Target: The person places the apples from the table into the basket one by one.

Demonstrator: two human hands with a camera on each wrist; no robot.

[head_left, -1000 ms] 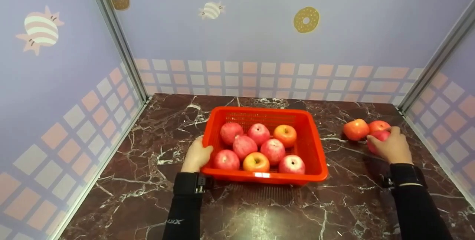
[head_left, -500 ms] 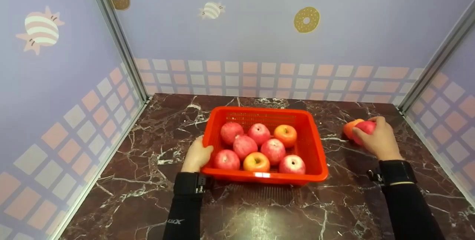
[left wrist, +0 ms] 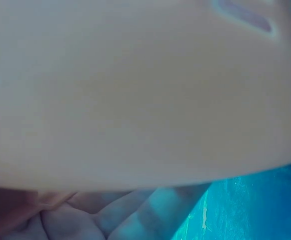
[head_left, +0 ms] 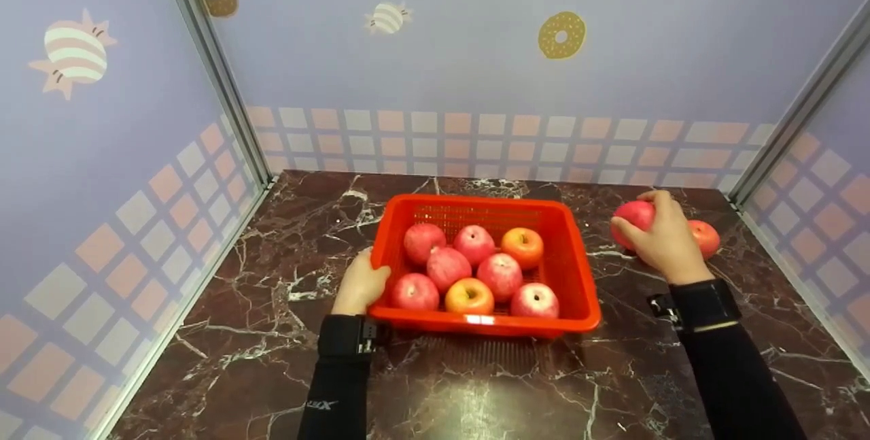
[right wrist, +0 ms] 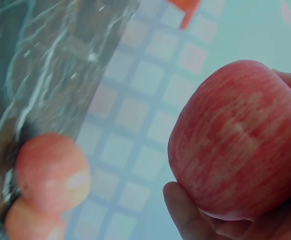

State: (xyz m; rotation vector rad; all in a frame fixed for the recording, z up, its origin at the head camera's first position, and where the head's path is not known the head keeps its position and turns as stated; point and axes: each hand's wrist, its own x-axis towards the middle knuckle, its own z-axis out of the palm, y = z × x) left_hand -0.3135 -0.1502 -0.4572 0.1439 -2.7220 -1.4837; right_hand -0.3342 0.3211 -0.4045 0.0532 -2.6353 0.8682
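Observation:
My right hand [head_left: 665, 239] holds a red streaked apple [right wrist: 238, 137], fingers on one side and thumb on the other. In the head view that apple is right of the red plastic basket [head_left: 586, 277]. My left hand [head_left: 362, 283] grips the basket's left side, thumb over the rim. Its fingers [left wrist: 150, 215] show below the pale-looking basket wall in the left wrist view. Several apples lie inside the basket, among them a yellow-orange apple [head_left: 469, 297] and a pink apple [head_left: 448, 268]. Another red-orange apple [head_left: 705, 239] lies on the table behind my right hand.
The right wrist view shows two apples on the table, one the nearer red-orange apple [right wrist: 53, 172]. The dark marbled tabletop [head_left: 272, 358] ends at a purple back wall [head_left: 462, 73] and side walls with printed tiles.
My right hand has lifted the red apple away from the other two and carried it left, toward the basket. My left hand and the basket have stayed in place.

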